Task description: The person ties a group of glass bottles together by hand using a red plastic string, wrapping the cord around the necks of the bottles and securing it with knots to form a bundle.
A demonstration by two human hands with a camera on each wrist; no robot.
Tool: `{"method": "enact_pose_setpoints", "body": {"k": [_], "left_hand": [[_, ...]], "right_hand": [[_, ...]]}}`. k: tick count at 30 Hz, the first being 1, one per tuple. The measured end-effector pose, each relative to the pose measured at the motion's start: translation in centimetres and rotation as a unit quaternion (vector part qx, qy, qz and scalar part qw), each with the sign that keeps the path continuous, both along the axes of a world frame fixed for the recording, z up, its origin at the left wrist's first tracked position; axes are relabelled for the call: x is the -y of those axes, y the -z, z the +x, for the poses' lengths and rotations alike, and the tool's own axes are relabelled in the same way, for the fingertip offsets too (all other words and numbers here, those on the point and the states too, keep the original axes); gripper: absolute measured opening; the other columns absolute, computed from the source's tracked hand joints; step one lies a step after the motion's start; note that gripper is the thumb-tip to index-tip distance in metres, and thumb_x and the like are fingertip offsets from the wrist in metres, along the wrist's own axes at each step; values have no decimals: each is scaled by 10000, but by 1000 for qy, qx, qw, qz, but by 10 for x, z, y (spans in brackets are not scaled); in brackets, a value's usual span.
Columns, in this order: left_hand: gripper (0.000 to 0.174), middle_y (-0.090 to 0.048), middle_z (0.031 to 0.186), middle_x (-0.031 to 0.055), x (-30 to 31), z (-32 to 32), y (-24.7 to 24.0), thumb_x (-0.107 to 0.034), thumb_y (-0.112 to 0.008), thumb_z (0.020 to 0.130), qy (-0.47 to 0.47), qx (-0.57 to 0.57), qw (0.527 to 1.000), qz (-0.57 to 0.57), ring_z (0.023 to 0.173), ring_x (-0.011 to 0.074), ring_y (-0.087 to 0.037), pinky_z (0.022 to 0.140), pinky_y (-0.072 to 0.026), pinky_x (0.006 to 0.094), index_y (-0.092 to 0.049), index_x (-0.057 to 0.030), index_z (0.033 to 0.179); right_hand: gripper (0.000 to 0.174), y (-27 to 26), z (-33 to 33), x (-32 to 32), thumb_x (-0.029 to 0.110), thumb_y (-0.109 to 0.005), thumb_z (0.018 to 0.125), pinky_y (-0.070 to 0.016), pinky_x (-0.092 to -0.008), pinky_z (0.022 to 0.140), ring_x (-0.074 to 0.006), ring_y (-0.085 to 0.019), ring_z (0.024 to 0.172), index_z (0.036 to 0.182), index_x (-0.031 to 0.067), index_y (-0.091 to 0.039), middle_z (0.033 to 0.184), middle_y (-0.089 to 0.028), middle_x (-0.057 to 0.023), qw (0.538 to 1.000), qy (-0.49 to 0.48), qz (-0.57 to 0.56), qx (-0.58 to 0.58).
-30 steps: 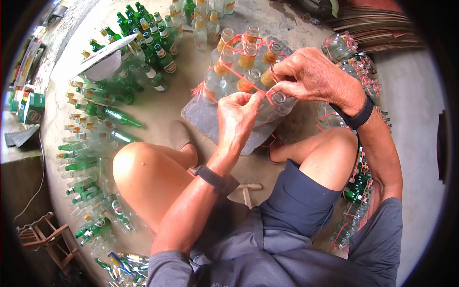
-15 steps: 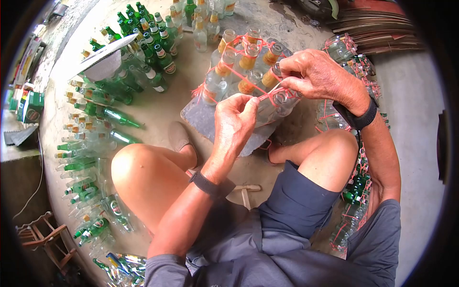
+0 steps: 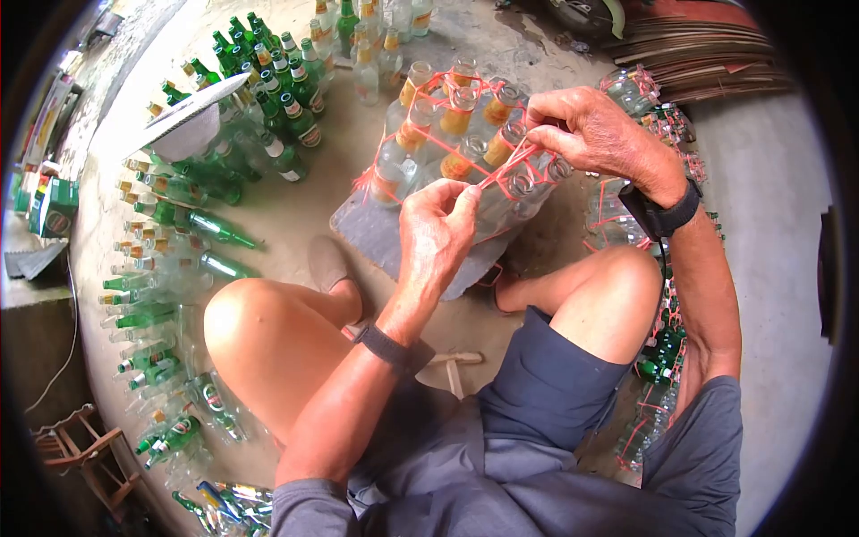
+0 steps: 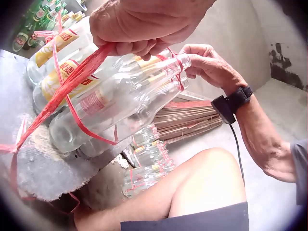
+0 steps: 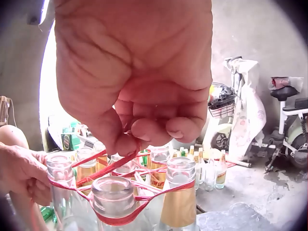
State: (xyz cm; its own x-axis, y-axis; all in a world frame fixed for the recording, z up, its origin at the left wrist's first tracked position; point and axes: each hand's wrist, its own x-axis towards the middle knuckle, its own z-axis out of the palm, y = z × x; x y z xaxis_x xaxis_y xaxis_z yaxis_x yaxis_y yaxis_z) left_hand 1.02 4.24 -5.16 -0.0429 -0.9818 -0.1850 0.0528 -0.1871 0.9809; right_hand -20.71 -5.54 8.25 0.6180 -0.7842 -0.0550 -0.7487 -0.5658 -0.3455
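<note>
Clear glass bottles [image 3: 457, 112] with yellow labels stand grouped on a grey slab [image 3: 376, 234], red plastic strapping [image 3: 436, 136] looped round their necks. The left hand [image 3: 437, 234] pinches a strand near the closest bottles. Just above the necks, the right hand [image 3: 598, 136] pinches red strapping between thumb and forefinger; in the right wrist view that hand [image 5: 134, 82] is over a bottle mouth [image 5: 113, 187]. A wide red strip [image 4: 72, 82] runs down from the left hand [image 4: 144, 24] across the bottles in the left wrist view.
Many green bottles [image 3: 291, 107] stand at the upper left, and more lie in rows [image 3: 148, 313] down the left side. Strapped bottle bundles [image 3: 626, 215] line the right. Bent knees [image 3: 259, 331] flank the slab. A wooden rack [image 3: 85, 447] is at lower left.
The left hand has moved slightly down and left, away from the right hand, and more strand shows between them. The whole view has shifted a little.
</note>
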Motion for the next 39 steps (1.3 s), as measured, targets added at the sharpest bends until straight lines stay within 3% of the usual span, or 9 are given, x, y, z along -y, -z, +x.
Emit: {"method": "enact_pose_setpoints", "body": {"k": [2,12,17,20,23,27,30,36,39], "left_hand": [[238,-691,745,21,0,-1,0,-167,-710,1023,-11,-13,1000,2,699,74,-585,645,-493,303,-753,67,1008],[220,-686,735,12,2,-11,1,-149,-705,1021,-20,-21,1000,-4,702,64,-581,659,-502,308,-751,65,998],[221,-688,727,22,2,-12,1,-143,-697,1023,-23,-7,1000,-14,706,66,-588,666,-508,315,-746,67,974],[216,-689,728,26,2,-14,4,-135,-693,1024,-30,-11,999,-20,705,67,-587,667,-506,314,-743,68,972],[206,-688,731,21,3,-15,5,-125,-689,1025,-29,-15,999,-22,703,67,-579,664,-501,313,-741,67,969],[199,-685,734,14,3,-16,1,-118,-688,1026,-33,-17,999,-16,702,67,-571,660,-496,313,-741,64,968],[197,-688,741,8,3,-15,1,-118,-689,1026,-30,-16,999,-11,705,65,-567,660,-494,312,-741,62,966],[225,-692,735,35,2,-13,6,-145,-688,1028,-31,12,999,-13,708,70,-573,669,-502,322,-736,66,968],[226,-666,794,-57,1,-11,4,-169,-686,1052,-6,8,1000,0,719,22,-525,628,-429,246,-761,40,1013]], "right_hand": [[182,5,1,3,186,-702,951,-527,-436,689,-353,-669,732,932,13,-649,767,-673,-160,998,31,25,39],[99,24,5,13,103,-649,978,-542,-429,677,-312,-708,729,940,11,-642,827,-698,-157,995,34,9,95],[116,32,3,17,88,-624,1025,-511,-362,579,-153,-638,624,950,0,-636,746,-655,-80,983,47,78,158],[130,35,1,22,96,-626,1037,-484,-333,559,-113,-579,591,953,-2,-636,705,-613,-49,970,77,146,177],[149,35,2,27,114,-629,1043,-465,-321,547,-97,-553,579,952,0,-655,686,-603,-29,977,58,129,162],[161,32,5,30,142,-651,1025,-484,-341,575,-109,-571,604,954,1,-684,673,-594,-48,976,83,132,153],[122,36,1,41,96,-653,1035,-534,-305,631,-105,-636,699,987,-5,-701,784,-694,-39,987,51,120,89],[111,44,-5,41,68,-718,968,-558,-362,684,-187,-685,700,1014,-32,-733,834,-724,-133,996,-35,-2,86],[120,41,-4,39,69,-730,963,-563,-372,696,-200,-702,726,1021,-35,-720,841,-724,-147,994,-38,-4,98]]}}
